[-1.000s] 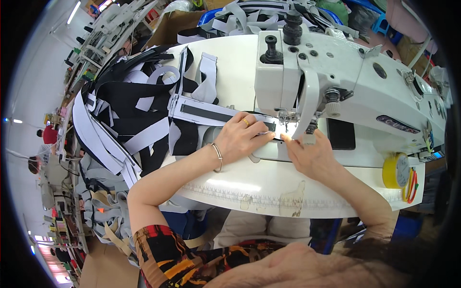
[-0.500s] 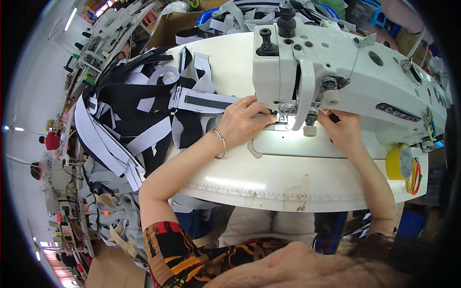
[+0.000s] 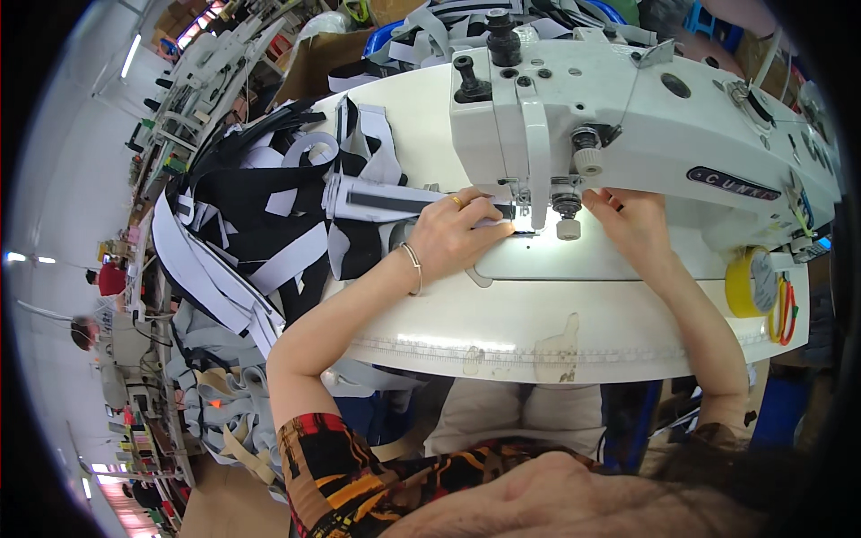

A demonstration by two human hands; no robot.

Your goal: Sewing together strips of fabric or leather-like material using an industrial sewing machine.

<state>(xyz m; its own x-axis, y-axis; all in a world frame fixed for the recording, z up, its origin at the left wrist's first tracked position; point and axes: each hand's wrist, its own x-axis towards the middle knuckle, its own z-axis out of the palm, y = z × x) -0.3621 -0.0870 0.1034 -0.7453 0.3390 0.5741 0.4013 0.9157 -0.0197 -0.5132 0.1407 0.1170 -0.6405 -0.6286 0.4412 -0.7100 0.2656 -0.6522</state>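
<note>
A white strip with a black band (image 3: 381, 199) lies on the table (image 3: 430, 345), running from a heap of black and white straps (image 3: 247, 188) to the left hand (image 3: 456, 235), whose bent fingers rest on it just beside the needle, though whether they pinch it I cannot tell. The right hand (image 3: 635, 235) is curled under the arm of the sewing machine (image 3: 646, 117), its grasp unclear. Farther right sits a yellow tape roll (image 3: 749, 282), near some red and green handles (image 3: 786, 314).
</note>
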